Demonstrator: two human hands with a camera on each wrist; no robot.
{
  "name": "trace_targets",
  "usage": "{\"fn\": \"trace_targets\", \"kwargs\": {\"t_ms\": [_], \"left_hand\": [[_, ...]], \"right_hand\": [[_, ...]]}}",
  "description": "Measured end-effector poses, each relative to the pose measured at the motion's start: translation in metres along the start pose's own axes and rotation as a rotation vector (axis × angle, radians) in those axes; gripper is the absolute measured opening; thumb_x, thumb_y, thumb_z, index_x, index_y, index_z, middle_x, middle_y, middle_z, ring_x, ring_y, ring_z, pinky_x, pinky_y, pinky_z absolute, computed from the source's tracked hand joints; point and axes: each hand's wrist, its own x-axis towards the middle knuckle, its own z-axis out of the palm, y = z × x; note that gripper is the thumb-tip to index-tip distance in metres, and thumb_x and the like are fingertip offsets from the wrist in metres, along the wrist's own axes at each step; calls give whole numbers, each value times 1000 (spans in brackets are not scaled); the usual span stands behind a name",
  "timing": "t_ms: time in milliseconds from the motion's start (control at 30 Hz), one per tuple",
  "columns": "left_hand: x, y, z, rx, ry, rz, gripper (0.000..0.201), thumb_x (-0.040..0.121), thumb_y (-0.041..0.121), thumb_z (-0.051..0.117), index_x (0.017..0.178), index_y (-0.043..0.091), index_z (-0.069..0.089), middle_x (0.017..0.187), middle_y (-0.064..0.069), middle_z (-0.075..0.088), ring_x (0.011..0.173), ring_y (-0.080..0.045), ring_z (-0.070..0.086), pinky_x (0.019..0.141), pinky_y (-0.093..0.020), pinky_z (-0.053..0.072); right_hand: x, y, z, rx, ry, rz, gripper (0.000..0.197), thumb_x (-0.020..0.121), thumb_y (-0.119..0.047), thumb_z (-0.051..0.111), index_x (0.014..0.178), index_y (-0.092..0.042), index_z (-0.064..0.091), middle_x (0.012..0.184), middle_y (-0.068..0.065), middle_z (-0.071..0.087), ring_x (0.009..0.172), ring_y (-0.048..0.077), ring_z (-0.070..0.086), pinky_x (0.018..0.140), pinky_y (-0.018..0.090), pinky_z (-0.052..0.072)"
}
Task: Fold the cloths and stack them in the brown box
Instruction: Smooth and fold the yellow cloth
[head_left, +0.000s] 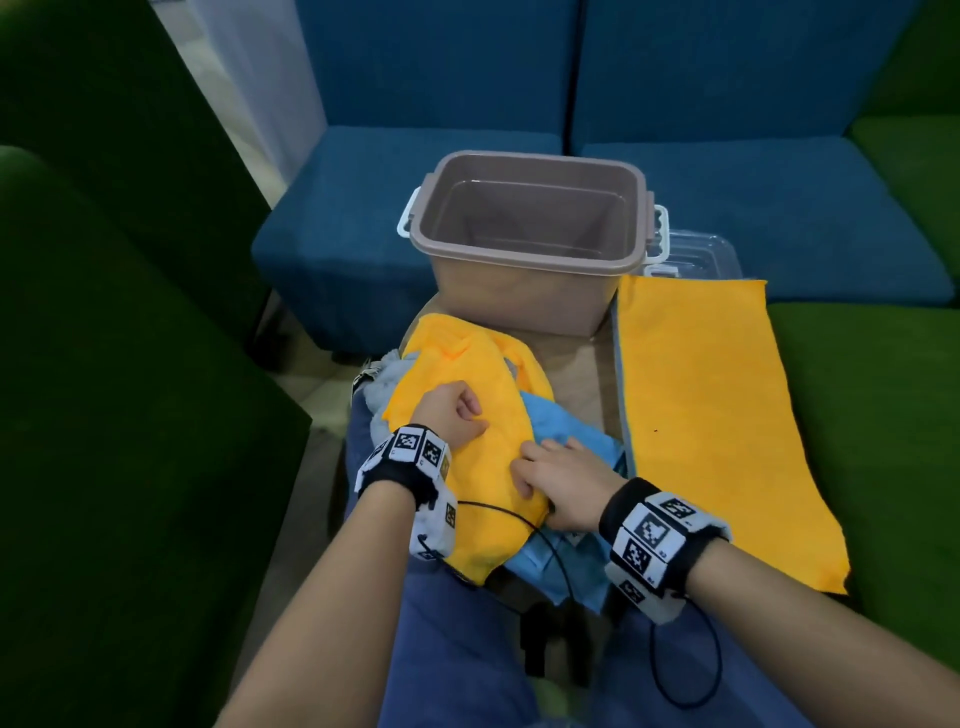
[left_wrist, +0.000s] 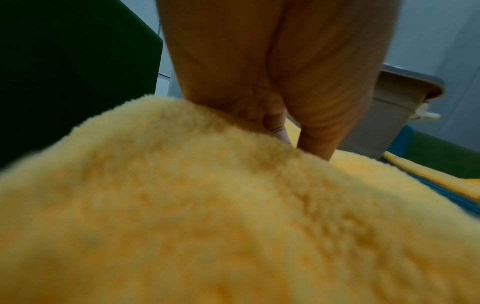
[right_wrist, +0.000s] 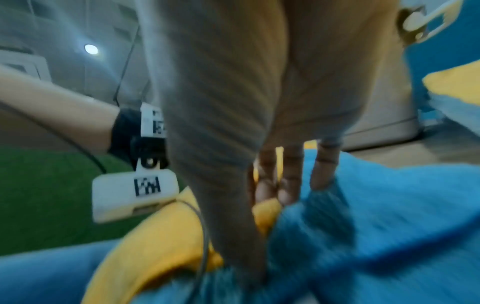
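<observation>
A crumpled yellow cloth (head_left: 467, 421) lies in front of me on top of a blue cloth (head_left: 569, 431) and a grey cloth (head_left: 378, 387). My left hand (head_left: 457, 413) sits on its upper part with fingers curled into the pile; the left wrist view shows the fingers (left_wrist: 275, 123) digging into the yellow cloth (left_wrist: 207, 205). My right hand (head_left: 550, 478) pinches the yellow cloth's right edge where it meets the blue one; in the right wrist view a yellow fold (right_wrist: 265, 211) sits between thumb and fingers. The brown box (head_left: 530, 291) stands behind, with nothing inside.
A second yellow cloth (head_left: 701, 415) lies spread flat on the right, over the small wooden table (head_left: 582, 374) and the green seat (head_left: 883, 415). A clear lid (head_left: 698, 254) lies behind the box. Blue seats (head_left: 363, 218) stand beyond, a green sofa (head_left: 104, 364) at left.
</observation>
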Motion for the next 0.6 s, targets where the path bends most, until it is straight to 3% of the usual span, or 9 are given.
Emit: {"fn": "trace_targets", "kwargs": {"t_ms": [67, 167, 267, 400, 500, 600], "left_hand": [[0, 1, 1, 6, 9, -21, 27, 79, 11, 74, 73, 23, 50, 70, 4, 52, 68, -13, 50, 69, -28, 46], [-3, 4, 5, 28, 25, -40, 25, 81, 10, 69, 75, 22, 48, 70, 5, 50, 70, -14, 50, 63, -24, 42], [-6, 7, 9, 30, 45, -51, 21, 81, 9, 65, 77, 20, 48, 70, 4, 48, 69, -15, 48, 60, -22, 38], [-10, 10, 9, 11, 52, -72, 20, 81, 8, 63, 79, 20, 47, 69, 4, 48, 71, -19, 50, 63, -28, 42], [-14, 17, 3, 8, -13, -47, 13, 85, 12, 64, 86, 18, 52, 77, 3, 52, 80, -19, 54, 75, -33, 48], [-27, 47, -15, -163, -54, 136, 10, 88, 17, 68, 93, 12, 60, 85, 4, 58, 80, -11, 54, 74, -17, 45]], "right_hand": [[0, 0, -4, 42, 40, 5, 19, 83, -21, 65, 101, -22, 59, 97, -7, 40, 99, 19, 48, 76, 31, 21], [0, 4, -13, 160, 24, 26, 14, 86, -29, 69, 98, -21, 68, 99, -4, 58, 97, 18, 57, 78, 30, 34], [3, 8, -11, 243, -11, 55, 13, 82, -23, 76, 93, -17, 72, 101, 1, 67, 94, 19, 61, 74, 31, 45], [2, 11, -6, 286, 12, 67, 5, 89, -14, 67, 86, -17, 70, 98, 0, 67, 93, 19, 61, 77, 34, 49], [-6, 11, -10, 329, 189, 45, 11, 95, -13, 50, 85, -16, 54, 88, 0, 57, 81, 22, 55, 72, 42, 47], [-15, 11, -31, 493, 489, 57, 12, 101, -16, 44, 89, -13, 47, 75, 4, 53, 66, 22, 48, 61, 41, 39]]}}
